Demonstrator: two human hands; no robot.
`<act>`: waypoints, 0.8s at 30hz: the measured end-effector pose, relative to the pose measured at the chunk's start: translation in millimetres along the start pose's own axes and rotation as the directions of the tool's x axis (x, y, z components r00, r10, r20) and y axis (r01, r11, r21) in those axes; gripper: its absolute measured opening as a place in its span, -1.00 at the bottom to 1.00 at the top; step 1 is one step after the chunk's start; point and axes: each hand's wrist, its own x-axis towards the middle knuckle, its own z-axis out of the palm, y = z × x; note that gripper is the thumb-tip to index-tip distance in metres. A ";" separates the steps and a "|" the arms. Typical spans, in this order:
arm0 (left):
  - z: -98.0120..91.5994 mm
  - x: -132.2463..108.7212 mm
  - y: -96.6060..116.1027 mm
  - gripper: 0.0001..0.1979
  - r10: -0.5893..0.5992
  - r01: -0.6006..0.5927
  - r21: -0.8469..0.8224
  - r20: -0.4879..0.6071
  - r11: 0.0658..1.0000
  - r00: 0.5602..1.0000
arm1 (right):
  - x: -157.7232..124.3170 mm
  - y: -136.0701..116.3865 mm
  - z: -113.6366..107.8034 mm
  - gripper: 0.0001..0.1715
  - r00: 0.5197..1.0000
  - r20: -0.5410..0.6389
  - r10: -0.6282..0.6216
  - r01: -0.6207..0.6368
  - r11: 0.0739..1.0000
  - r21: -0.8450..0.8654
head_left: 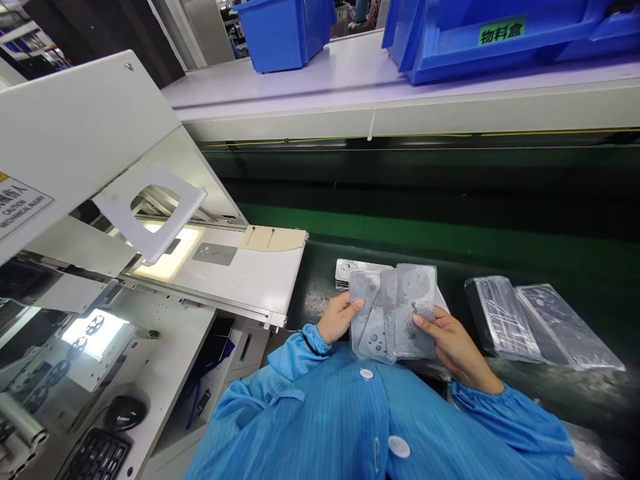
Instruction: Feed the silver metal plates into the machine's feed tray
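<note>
In front of my chest several flat, rounded phone back panels (416,300) with camera-hole patterns are fanned out, overlapping and slightly glossy. My left hand (336,320) pinches the left edge of the fan, thumb on the front. At the right side, my right hand (454,343) grips the rightmost panel with its thumb across the face; the other fingers are partly hidden behind. Just beyond the fan lies a stack of similar panels (345,270) on the dark green surface, partly covered by the held ones.
Two plastic-wrapped packs, one dark-sided bundle (503,317) and one flatter pack (567,323), lie to the right. On the left, a white machine belt (250,280) carries a grey panel (215,253) beside a white hood. Blue bins (290,33) stand on the shelf above.
</note>
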 end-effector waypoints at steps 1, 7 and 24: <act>0.4 0.6 -0.1 -0.51 -0.012 0.012 -0.013 -0.013 1.000 1.000 | 0.4 -2.2 -0.4 -0.44 1.000 0.005 0.002 -0.002 1.000 0.003; 1.6 1.5 -0.8 -0.56 0.004 -0.002 0.012 -0.127 1.000 0.992 | 1.7 -9.8 0.3 -0.48 0.999 0.019 0.041 -0.040 0.999 -0.022; -15.6 9.6 -18.4 -0.60 -0.369 0.433 -0.500 0.226 0.750 0.901 | 16.5 -91.6 -33.0 -0.64 0.912 0.409 0.038 0.263 0.711 -0.652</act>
